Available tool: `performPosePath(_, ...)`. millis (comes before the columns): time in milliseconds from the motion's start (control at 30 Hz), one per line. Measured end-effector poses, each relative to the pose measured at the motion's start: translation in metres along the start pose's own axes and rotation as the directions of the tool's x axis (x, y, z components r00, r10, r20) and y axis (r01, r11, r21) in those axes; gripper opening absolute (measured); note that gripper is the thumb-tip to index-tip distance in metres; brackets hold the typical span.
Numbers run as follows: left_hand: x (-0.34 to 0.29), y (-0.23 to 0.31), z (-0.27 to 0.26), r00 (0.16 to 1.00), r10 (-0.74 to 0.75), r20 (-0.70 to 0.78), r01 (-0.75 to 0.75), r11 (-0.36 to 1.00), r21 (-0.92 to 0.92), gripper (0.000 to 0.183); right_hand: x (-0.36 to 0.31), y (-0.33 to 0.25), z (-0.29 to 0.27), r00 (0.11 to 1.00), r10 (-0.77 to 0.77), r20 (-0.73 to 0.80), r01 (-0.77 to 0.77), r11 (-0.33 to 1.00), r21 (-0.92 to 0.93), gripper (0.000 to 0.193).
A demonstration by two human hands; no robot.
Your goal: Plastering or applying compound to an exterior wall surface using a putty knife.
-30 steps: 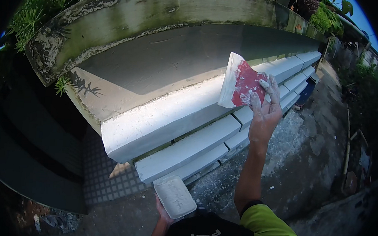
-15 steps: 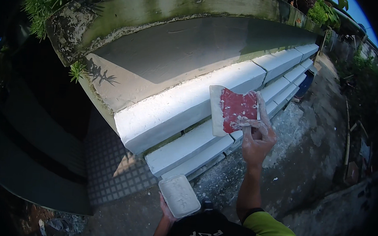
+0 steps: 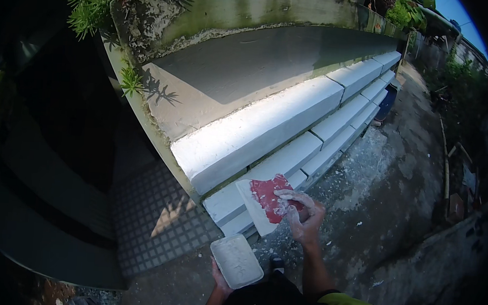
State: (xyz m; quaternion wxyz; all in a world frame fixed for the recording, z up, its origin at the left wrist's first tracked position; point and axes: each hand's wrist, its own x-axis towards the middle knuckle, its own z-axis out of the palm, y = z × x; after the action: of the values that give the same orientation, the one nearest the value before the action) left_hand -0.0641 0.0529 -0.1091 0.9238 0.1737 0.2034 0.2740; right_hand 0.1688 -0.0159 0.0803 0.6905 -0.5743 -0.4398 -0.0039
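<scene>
My right hand (image 3: 305, 216), dusted white, grips a red plastic scraper (image 3: 271, 196) whose broad edge is coated in white paste. The scraper is in the air in front of the lower white blocks, a little above the tub. At the lower middle, my left hand (image 3: 221, 275) holds a shallow rectangular tub (image 3: 236, 262) by its left side, with white paste inside. Most of the left fingers are hidden beneath the tub. Beyond both hands, long white blocks (image 3: 268, 129) run in stepped rows along the base of a grey wall (image 3: 249, 60).
A mossy concrete ledge (image 3: 264, 11) overhangs the wall, with green plants (image 3: 85, 3) at its left corner. Patterned tiles (image 3: 164, 226) lie to the left. White splatter marks the concrete path (image 3: 366, 165) at right. A blue container (image 3: 387, 102) stands by the far blocks.
My right hand has brought the scraper down and to the left, away from the upper blocks and closer to the tub. The tub stays in my left hand, and the view has shifted slightly.
</scene>
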Motion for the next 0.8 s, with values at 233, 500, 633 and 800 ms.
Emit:
performPosePath(233,0.007,-0.002,-0.021,0.997,-0.063,-0.046,0.064,0.998,0.007,0.080,-0.029,0.009,-0.010,0.991,0.098,0.096,-0.130,0.892,0.433,0.042)
performPosePath(500,0.030,-0.008,0.004,0.994,-0.108,-0.030,0.108,0.994,-0.005,0.081,-0.009,0.019,-0.030,0.711,0.683,-0.165,-0.413,0.596,0.688,0.020)
performPosePath(633,0.041,-0.015,0.016,0.996,-0.081,-0.034,0.083,0.994,0.065,0.084,-0.012,0.052,-0.053,0.757,0.654,-0.017,-0.453,0.543,0.707,0.020)
performPosePath(800,0.049,-0.028,0.027,0.993,-0.104,0.055,0.113,0.975,-0.193,0.083,0.017,0.073,-0.083,0.722,0.671,-0.169,-0.326,0.545,0.772,0.026)
